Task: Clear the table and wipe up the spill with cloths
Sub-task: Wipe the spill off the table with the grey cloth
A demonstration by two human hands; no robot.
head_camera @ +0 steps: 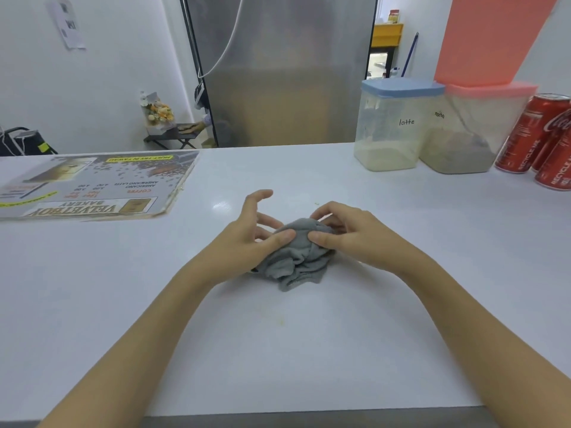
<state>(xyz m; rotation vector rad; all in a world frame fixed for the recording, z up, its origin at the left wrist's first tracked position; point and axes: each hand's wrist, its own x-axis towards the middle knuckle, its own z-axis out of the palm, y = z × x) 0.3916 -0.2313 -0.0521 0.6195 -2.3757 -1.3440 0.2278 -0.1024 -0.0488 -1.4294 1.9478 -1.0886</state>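
A crumpled grey cloth [296,261] lies bunched on the white table [278,350], near its middle. My left hand [247,239] holds the cloth's left side, thumb pressed on top and fingers spread behind it. My right hand [343,233] pinches the cloth's top right, thumb on the front and fingers curled over the back. A few tiny yellowish specks [280,320] sit on the table in front of the cloth, and another [317,203] lies behind it.
A printed menu mat [92,186] lies at the far left. At the far right stand a "latte" container [392,128] with a blue lid, a pink-lidded container [469,134] and several red cola cans [531,137]. A steel fridge [278,69] stands beyond the table.
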